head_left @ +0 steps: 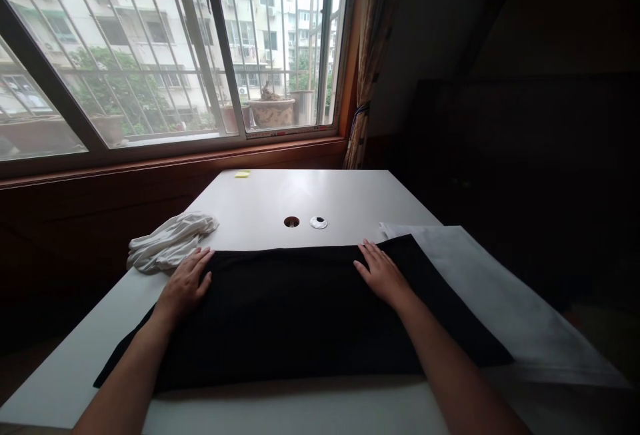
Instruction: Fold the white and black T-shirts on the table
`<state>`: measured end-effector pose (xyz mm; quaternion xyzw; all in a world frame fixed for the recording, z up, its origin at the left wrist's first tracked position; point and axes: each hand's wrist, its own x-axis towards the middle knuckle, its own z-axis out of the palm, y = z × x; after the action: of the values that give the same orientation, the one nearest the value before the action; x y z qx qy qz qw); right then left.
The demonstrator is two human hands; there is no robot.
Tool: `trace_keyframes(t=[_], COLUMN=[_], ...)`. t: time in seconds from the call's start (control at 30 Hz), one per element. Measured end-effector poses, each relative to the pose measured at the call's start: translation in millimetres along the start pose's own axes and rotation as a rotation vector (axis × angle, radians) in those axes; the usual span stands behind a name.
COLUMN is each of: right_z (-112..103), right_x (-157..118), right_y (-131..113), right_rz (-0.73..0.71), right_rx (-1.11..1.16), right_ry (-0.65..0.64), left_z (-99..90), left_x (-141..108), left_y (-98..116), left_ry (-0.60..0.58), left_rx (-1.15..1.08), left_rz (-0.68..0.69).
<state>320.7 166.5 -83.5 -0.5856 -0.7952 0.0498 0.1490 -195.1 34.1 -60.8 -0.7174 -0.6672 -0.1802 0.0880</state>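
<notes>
A black cloth (295,315) lies flat across the white table (300,188), its far edge nearly straight. My left hand (187,282) rests on its far left corner, fingers spread and pointing away from me. On the far edge, right of the middle, my right hand (381,272) lies with its fingers apart. Neither hand grips anything. Just beyond my left hand is a crumpled white cloth (173,242). A pale grey-white cloth (500,302) is spread at the right, partly under the black one.
Beyond the black cloth, the tabletop has a round hole (291,222) and a small round white cover (319,222). A yellow note (243,174) sits near the far edge. Behind the table are a barred window (175,55) and a tied curtain (365,88).
</notes>
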Motion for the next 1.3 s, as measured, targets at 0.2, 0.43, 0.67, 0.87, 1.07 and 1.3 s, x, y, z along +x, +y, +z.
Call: trace_keyframes(t=[0.2, 0.43, 0.67, 0.87, 1.07, 1.3], right_z=[-2.4, -14.6, -14.0, -30.5, -56.6, -55.5], right_x=[-2.1, -14.5, -44.1, -23.6, 0.1, -10.5], right_y=[-0.1, -34.4, -103.5, -55.4, 42.8, 110.4], right_rz=[-0.027, -0.217, -0.589, -0.476, -0.21, -0.045], right_rx=[0.016, 0.023, 0.111, 0.062, -0.079, 0.051], right_ry=[0.054, 0.131, -0.218, -0.287, -0.247, -0.027], left_z=[4.0, 13.0, 14.9, 15.3, 16.5, 17.1], left_x=[7.1, 7.1, 5.8, 4.7, 4.8, 5.2], left_y=[1.6, -0.8, -2.2, -2.1, -2.7, -3.8], left_ry=[-0.178, -0.188, -0.187, -0.234, -0.228, -0.231], left_rx=[-0.015, 0.049, 0.064, 0.089, 0.097, 0.098], left_rz=[-0.049, -0.043, -0.026, -0.05, -0.055, -0.063])
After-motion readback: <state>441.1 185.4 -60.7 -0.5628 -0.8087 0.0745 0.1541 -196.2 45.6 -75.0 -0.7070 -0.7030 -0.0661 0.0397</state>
